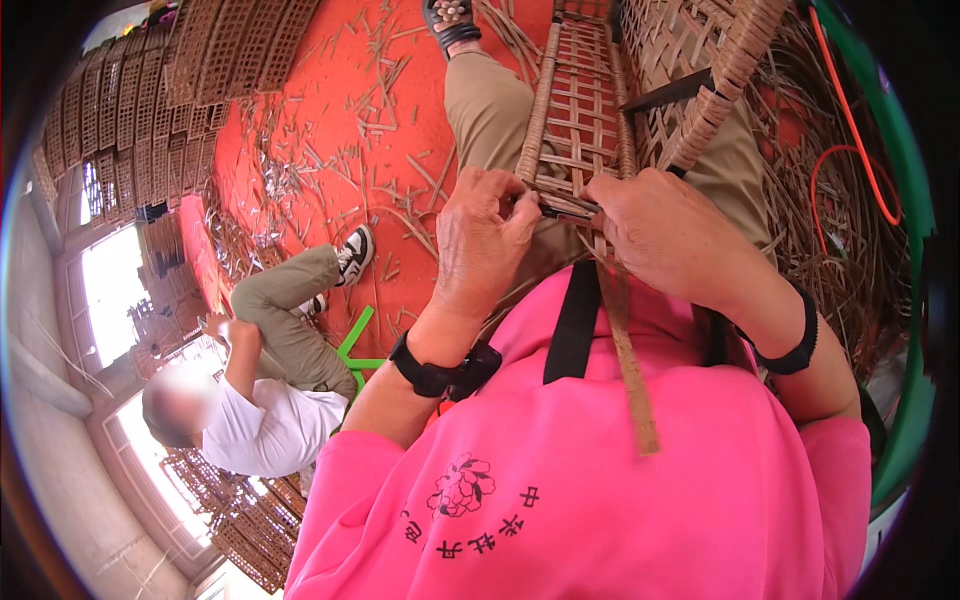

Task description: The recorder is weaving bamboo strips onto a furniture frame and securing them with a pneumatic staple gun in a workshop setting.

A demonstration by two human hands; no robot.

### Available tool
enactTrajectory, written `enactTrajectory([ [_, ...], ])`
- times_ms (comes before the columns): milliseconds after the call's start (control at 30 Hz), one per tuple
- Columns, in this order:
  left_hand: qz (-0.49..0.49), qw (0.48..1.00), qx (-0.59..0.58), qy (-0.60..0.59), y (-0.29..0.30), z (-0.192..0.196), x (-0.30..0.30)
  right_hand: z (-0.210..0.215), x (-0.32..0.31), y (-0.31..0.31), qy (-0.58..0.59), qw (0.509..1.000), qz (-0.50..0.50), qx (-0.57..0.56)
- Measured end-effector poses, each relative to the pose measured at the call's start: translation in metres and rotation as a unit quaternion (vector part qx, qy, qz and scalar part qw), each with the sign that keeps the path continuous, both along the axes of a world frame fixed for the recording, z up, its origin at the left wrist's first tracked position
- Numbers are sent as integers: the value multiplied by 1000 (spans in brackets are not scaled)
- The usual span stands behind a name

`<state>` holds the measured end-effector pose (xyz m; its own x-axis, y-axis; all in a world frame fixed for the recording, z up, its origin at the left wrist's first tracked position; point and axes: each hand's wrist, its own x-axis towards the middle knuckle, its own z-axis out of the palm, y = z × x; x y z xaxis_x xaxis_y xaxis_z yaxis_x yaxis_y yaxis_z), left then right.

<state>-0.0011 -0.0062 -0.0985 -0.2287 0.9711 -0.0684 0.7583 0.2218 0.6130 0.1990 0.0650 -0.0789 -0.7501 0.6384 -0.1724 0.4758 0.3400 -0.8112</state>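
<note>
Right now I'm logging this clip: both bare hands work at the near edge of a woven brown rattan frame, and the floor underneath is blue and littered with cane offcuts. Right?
Not quite. The head view shows the floor is orange-red, not blue. The rest holds: the left hand and right hand work at the near edge of the woven brown rattan frame, with cane offcuts scattered about.

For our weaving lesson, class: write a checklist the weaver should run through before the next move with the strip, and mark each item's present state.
1. Left hand gripping at the woven frame's near edge: ok.
2. Right hand on the same edge: ok.
3. Loose strip hanging free over the pink shirt: ok.
4. Dark tool pinched between the hands: ok; which hand holds it, cannot tell.
5. Strip threaded through the right gap: cannot tell, hands hide it.
</note>
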Motion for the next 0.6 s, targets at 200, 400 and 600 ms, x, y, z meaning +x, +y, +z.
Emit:
enactTrajectory([
  [200, -3, 1000, 8, 13, 0, -2, 2, -5, 1, 2, 7, 1000, 2, 11],
  [400, 130, 949, -128, -258, 7, -7, -18, 4, 0, -4, 2, 1000, -3, -8],
  [600, 183, 846, -180, -468, 5, -18, -26, 7, -1, -17, -36, 998, -5, 59],
])
